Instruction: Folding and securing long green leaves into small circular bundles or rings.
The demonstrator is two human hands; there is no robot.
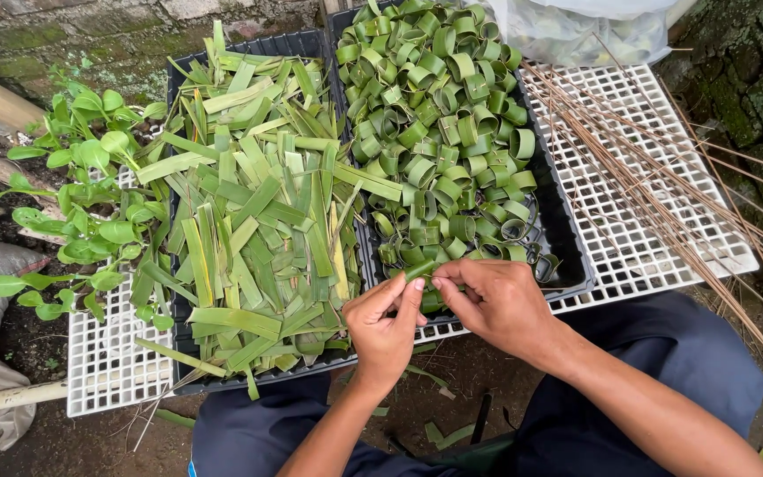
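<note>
My left hand (385, 325) and my right hand (498, 303) meet at the near edge of the trays, both pinching one green leaf strip (420, 270) that curls between the fingertips. Just behind the hands is a black tray (569, 231) heaped with rolled green leaf rings (439, 124). To the left, a second black tray (178, 66) holds a pile of flat cut leaf strips (258, 212). Both trays rest on a white plastic grid (629, 212).
A bundle of thin brown sticks (655, 185) lies across the grid at the right. A leafy green plant (90, 185) grows at the left. A clear plastic bag (576, 26) sits at the back. My knees in dark trousers (691, 353) are below, with leaf scraps on the soil.
</note>
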